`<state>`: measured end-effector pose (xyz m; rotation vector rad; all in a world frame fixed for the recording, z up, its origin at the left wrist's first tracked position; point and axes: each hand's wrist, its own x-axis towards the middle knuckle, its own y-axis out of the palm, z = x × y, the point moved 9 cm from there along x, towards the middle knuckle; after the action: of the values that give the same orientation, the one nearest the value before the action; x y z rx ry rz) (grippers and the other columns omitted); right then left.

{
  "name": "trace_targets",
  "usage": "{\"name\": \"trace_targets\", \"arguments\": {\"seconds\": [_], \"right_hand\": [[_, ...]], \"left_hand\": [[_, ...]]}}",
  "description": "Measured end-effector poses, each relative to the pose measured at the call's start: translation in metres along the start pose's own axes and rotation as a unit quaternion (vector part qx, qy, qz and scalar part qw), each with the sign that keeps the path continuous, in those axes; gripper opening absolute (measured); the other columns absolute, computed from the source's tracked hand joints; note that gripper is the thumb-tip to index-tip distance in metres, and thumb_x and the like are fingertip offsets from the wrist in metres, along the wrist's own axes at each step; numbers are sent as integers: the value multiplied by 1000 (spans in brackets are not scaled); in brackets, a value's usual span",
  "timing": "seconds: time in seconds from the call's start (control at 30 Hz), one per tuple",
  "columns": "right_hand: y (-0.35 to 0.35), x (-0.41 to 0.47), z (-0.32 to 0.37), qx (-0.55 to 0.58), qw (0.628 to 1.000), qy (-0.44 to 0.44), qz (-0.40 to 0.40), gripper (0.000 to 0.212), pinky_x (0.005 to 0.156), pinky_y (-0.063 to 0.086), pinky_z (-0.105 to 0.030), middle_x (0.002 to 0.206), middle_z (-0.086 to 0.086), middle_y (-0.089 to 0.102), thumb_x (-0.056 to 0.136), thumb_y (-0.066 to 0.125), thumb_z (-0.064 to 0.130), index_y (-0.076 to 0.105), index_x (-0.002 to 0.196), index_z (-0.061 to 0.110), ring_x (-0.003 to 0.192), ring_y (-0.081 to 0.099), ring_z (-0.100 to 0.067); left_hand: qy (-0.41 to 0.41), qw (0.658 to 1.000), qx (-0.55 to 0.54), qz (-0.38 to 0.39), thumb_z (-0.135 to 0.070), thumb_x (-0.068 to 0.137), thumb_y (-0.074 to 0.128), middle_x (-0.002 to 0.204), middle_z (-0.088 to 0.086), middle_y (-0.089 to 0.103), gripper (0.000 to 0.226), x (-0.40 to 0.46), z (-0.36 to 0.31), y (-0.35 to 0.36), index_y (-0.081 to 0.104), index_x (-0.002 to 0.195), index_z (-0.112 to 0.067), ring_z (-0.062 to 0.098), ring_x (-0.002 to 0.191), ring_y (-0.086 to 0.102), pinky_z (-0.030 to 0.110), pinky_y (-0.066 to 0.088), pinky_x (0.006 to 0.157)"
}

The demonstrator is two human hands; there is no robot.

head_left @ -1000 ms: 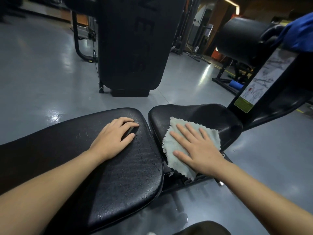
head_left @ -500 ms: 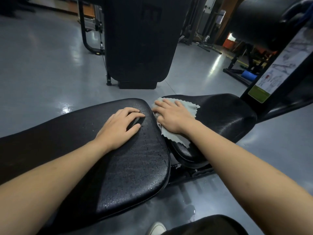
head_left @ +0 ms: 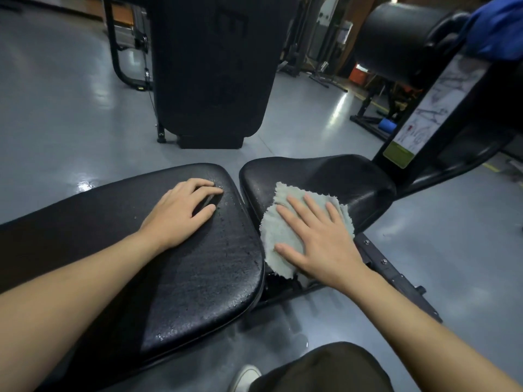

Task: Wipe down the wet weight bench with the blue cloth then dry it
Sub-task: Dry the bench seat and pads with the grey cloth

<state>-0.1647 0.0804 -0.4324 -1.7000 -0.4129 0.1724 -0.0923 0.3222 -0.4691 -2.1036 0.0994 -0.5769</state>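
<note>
The black weight bench has a long back pad [head_left: 198, 278] beaded with water drops and a smaller seat pad [head_left: 339, 176] to its right. A pale grey-blue cloth [head_left: 276, 230] lies on the near left part of the seat pad. My right hand [head_left: 319, 241] presses flat on the cloth, fingers spread. My left hand [head_left: 181, 210] rests palm down on the top end of the back pad, fingers slightly curled, holding nothing.
A tall black padded machine [head_left: 212, 69] stands on the grey floor beyond the bench. A roller pad [head_left: 396, 41] and a frame with an instruction sticker [head_left: 424, 114] rise at the right, with blue fabric [head_left: 495, 26] draped on top. My knee [head_left: 325, 369] and shoe [head_left: 243, 377] are at the bottom.
My right hand slid the cloth from the seat pad's far left edge back towards me and rightward. My left hand stayed on the back pad.
</note>
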Motion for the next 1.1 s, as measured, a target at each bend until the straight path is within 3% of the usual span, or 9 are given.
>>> {"name": "trace_targets", "arguments": {"seconds": [0.1,0.2,0.37,0.5,0.6,0.77,0.9,0.97,1.1], "right_hand": [[-1,-4,-34,37,999,-3,7,73,123,-3,-45,165,17,9,90,15,77,16,155,45,153,-1,-12],[-6,5,-102,90,993,73,-20,72,122,-3,-46,165,17,11,89,13,78,20,154,47,153,0,-12],[-17,36,-186,62,983,167,-53,74,121,13,-46,162,2,27,88,19,73,35,151,37,149,18,-21],[-15,69,-214,84,967,239,20,65,116,24,-45,165,5,19,93,28,69,26,153,43,148,22,-23],[-16,88,-217,51,963,258,63,69,111,29,-49,164,2,20,94,22,71,19,155,41,147,24,-26],[-12,123,-201,10,969,233,80,64,115,24,-50,160,-9,29,98,17,63,27,154,34,144,29,-34],[-6,147,-144,-28,987,135,83,65,116,20,-52,159,-5,35,99,15,62,31,153,31,144,31,-28],[0,146,-108,-30,993,82,79,73,118,17,-52,162,-4,29,95,11,67,24,156,30,147,27,-25],[3,108,-62,0,997,16,72,81,123,1,-49,168,2,4,86,2,73,8,158,36,154,0,-18]], "left_hand": [[2,1000,-3,-6,-41,100,46,143,-17,44,39,0,0,-1,49,138,-42,10,134,38,40,33,109],[4,1000,-7,-12,-42,99,46,143,-18,43,38,1,1,-2,49,137,-42,10,134,37,39,34,108],[4,1000,-15,-13,-45,98,45,142,-22,41,39,2,4,-1,49,137,-45,6,133,36,37,33,109],[8,1000,-15,-17,-45,98,46,140,-23,41,38,3,4,0,49,136,-45,5,133,36,35,31,108],[8,1000,-10,-18,-46,98,45,139,-22,42,37,4,4,0,49,135,-45,5,132,36,33,30,107],[8,1000,-8,-13,-56,92,34,138,-23,41,45,4,4,1,48,134,-46,4,131,36,32,31,107],[8,1000,-14,-14,-55,92,35,139,-24,41,45,4,5,1,49,134,-46,4,132,36,34,31,108],[8,1000,-17,-14,-55,92,35,139,-24,41,45,3,4,1,49,134,-46,4,132,36,33,31,108],[9,1000,-16,-11,-55,94,37,140,-24,41,44,3,5,1,49,135,-47,5,133,35,36,32,109]]}}
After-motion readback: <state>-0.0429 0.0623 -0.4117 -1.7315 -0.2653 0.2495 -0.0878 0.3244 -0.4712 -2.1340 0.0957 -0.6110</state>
